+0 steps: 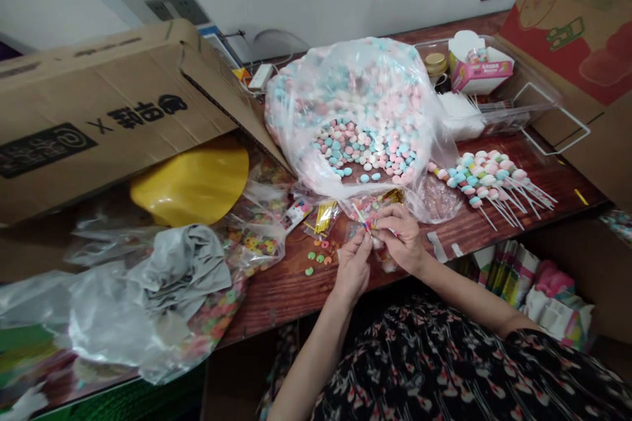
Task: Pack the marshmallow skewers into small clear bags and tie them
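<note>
Pinching stick, both hands, near table edge

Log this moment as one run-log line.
left hand: pinching white stick | right hand: pinching same stick | nearby: pastel candy bag, candy skewers

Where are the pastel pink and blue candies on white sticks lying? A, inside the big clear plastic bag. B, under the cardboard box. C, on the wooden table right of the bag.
C: the pastel candy sticks lie fanned on the reddish-brown wooden table, right of the clear plastic bag.
</note>
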`<action>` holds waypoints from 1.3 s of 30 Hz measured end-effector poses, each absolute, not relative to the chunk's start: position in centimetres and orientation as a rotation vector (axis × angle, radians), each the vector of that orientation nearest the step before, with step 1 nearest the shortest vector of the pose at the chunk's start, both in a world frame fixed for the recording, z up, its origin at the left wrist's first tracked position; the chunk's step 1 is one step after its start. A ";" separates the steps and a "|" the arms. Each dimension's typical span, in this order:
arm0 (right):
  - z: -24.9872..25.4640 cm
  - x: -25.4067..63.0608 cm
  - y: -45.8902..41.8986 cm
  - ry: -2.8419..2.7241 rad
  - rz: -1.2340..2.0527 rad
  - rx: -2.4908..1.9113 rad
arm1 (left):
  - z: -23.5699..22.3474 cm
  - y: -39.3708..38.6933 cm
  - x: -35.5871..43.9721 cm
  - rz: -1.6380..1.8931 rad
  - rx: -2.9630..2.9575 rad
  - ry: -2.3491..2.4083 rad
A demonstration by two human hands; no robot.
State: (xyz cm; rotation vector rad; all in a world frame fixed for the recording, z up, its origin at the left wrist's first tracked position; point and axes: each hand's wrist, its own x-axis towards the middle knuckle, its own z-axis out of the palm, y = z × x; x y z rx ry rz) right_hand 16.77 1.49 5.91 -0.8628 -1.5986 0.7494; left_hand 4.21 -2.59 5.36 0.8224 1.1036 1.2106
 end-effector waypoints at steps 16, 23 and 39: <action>6.1 19.3 2.5 -1.954 0.391 -0.747 | 6.1 -2.7 3.1 1.078 0.582 1.002; 8.2 22.5 5.1 -2.616 -0.108 -0.219 | 7.0 -2.4 2.3 0.769 0.604 0.788; 7.5 22.0 4.1 -2.894 0.362 -0.703 | 6.1 -2.5 3.0 0.810 1.565 1.230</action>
